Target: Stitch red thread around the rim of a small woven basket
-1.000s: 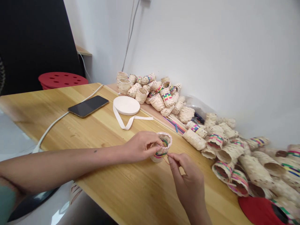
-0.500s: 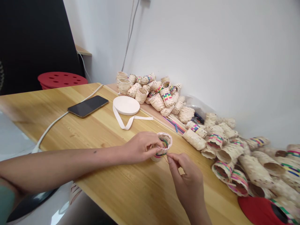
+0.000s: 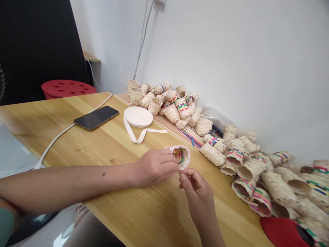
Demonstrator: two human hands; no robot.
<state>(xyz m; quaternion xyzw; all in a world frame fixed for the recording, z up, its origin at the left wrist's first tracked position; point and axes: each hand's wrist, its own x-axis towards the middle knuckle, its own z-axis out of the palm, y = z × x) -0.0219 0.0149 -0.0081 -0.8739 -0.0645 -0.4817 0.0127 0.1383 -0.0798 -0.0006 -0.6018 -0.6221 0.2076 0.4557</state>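
Note:
A small woven basket (image 3: 184, 159) is tilted with its mouth toward me and to the right. Its rim has a pale wrapped edge with pinkish marks, and coloured bands show inside. My left hand (image 3: 158, 167) is closed around the basket's left side, hiding much of its body. Just below the rim, my right hand (image 3: 196, 187) pinches thumb and forefinger together. What lies between those fingertips is too small to make out.
A roll of white tape (image 3: 138, 117) lies on the wooden table (image 3: 144, 212), its loose end trailing. Left of it are a phone (image 3: 96, 117) and a white cable (image 3: 55, 139). Many woven baskets (image 3: 212, 154) are heaped along the wall, with a red object (image 3: 279, 231) at lower right.
The basket has tipped from nearly upright so its mouth faces me more. My left hand has turned over its side, knuckles up. My right hand has shifted slightly left, still pinched.

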